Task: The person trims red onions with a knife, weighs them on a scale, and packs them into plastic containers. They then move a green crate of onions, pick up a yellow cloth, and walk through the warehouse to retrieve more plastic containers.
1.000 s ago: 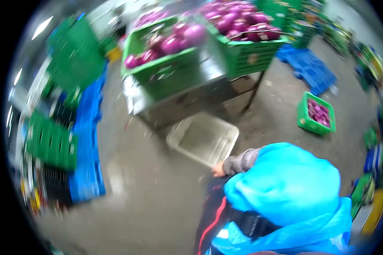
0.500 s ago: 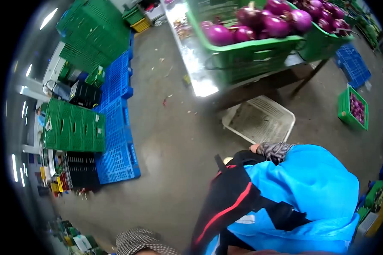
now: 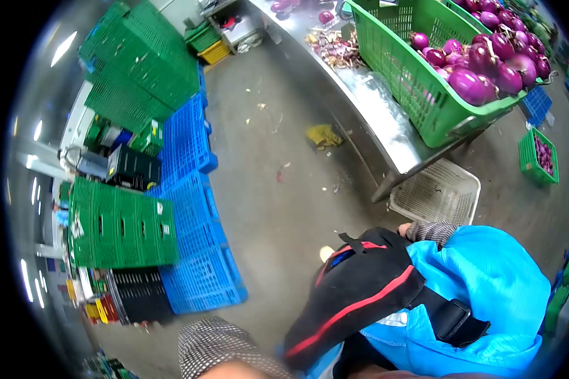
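Observation:
Part of my right hand (image 3: 404,229) shows beyond a checked sleeve, beside a black bag (image 3: 367,271) with red trim and close to a white basket (image 3: 473,203) on the floor. Its fingers are mostly hidden, so I cannot make out their shape or any held object. My other checked sleeve (image 3: 212,344) is at the bottom, with some bare skin at the frame edge; my left hand itself cannot be seen. Blue clothing (image 3: 499,278) covers my body, with a black strap and buckle across it.
A metal table (image 3: 385,126) bears peelings and green crates (image 3: 436,120) of red onions. Beneath it lies a yellow cloth (image 3: 324,136). Blue pallets (image 3: 202,278) and stacked green crates (image 3: 123,224) stand at the left. Another onion crate (image 3: 537,167) is on the floor at the right.
The view has shifted, so more of the tabletop, the peelings and the yellow cloth show. Pallets and stacked crates appear larger. The lower-left sleeve shows more fully, with more bare skin.

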Motion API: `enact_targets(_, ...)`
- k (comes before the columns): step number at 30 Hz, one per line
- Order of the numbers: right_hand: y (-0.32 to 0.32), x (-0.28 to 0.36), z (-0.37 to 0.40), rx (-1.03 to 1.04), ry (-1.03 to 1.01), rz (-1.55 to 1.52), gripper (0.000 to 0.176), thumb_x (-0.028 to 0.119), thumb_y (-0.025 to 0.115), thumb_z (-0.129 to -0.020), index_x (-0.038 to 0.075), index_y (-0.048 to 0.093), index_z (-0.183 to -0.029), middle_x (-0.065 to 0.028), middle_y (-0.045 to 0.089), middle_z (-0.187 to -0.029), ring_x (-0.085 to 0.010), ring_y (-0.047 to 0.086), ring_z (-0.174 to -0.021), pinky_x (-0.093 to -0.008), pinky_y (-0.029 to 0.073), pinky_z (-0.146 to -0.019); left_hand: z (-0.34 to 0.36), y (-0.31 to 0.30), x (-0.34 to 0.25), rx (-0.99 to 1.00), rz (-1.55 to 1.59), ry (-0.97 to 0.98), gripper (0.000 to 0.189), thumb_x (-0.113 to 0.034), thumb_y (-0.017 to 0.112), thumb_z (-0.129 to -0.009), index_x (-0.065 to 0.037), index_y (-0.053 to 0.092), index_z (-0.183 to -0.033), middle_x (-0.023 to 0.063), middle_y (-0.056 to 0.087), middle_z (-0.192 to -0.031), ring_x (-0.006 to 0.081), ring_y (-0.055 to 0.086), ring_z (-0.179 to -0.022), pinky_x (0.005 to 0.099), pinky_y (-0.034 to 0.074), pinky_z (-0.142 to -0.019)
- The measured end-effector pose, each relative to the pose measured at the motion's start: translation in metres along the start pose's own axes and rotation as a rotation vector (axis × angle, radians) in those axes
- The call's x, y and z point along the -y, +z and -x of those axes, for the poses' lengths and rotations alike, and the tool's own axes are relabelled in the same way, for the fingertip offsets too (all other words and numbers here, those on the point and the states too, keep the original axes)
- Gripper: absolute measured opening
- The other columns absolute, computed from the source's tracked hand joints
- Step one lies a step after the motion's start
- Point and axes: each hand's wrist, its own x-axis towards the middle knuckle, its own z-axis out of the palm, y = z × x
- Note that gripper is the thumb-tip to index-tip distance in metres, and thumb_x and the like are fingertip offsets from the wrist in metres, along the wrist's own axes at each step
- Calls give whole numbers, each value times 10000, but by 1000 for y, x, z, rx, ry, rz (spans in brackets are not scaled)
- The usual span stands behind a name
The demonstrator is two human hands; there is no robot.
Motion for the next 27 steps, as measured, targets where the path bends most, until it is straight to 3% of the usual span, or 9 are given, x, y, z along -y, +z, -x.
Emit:
enact_targets(4,-47,59,-2,-101,97,-121,392,397,527,-872,107,677,-1089,-183,656,-1122,-370,625,-1049,-445,495,-903,76,-116,37,-155,-650,-80,468,-392,383,-957,-156,384,-1361,167,346,-1404,280,291,-1303,482,249,-1061)
enact_targets(7,-135,132,33,-263,128,-316,316,302,536,-883,87,672,-1071,-199,672,-1028,-369,646,-967,-456,505,-864,149,-178,73,-272,-946,-279,483,-440,427,-940,-139,404,-1318,202,387,-1335,327,369,-1226,503,320,-1014)
enact_targets(9,-146,139,-9,-328,235,-406,328,338,575,-866,74,692,-1021,-188,680,-991,-353,645,-963,-425,505,-863,204,-206,101,-289,-1023,-447,499,-472,457,-929,-128,416,-1289,225,414,-1288,358,420,-1175,517,368,-983)
enact_targets(12,-169,142,-89,-347,283,-718,317,345,572,-861,72,713,-939,-190,683,-947,-352,649,-937,-406,501,-861,296,-224,144,-125,-993,-808,531,-519,501,-912,-111,436,-1245,260,455,-1219,405,498,-1099,538,440,-936)
enact_targets(15,-225,154,-178,-326,277,-782,351,361,533,-869,64,714,-913,-188,684,-917,-355,651,-915,-407,495,-858,406,-225,163,309,-819,-1377,551,-212,617,-782,-10,440,-1263,227,505,-1158,367,529,-1059,471,429,-921)
enact_targets(18,-285,168,-277,-251,292,-852,382,385,516,-870,57,706,-916,-193,681,-931,-352,640,-950,-407,487,-867,530,-214,143,253,-590,-2014,515,-105,620,-765,13,486,-1248,218,546,-1088,352,541,-1040,431,438,-914)
enact_targets(20,-326,183,-335,-227,257,-813,389,393,520,-868,55,696,-950,-200,673,-979,-357,630,-978,-417,483,-877,605,-217,108,433,-440,-2035,514,-124,614,-793,0,481,-1273,222,555,-1080,367,545,-1026,437,446,-893)
enact_targets(23,-367,194,-421,-241,269,-710,397,391,526,-870,48,674,-1006,-208,653,-1064,-377,611,-1016,-441,474,-904,628,-224,160,553,-322,-2331,482,-201,647,-855,-11,499,-1272,232,559,-1196,402,524,-1099,460,416,-962)
enact_targets(27,-392,182,-537,-213,344,-710,400,376,542,-872,72,625,-1118,-209,639,-1114,-372,604,-1046,-452,474,-917,673,-235,199,523,-463,-2425,502,-186,664,-836,-8,495,-1275,243,550,-1199,404,517,-1128,459,410,-989)
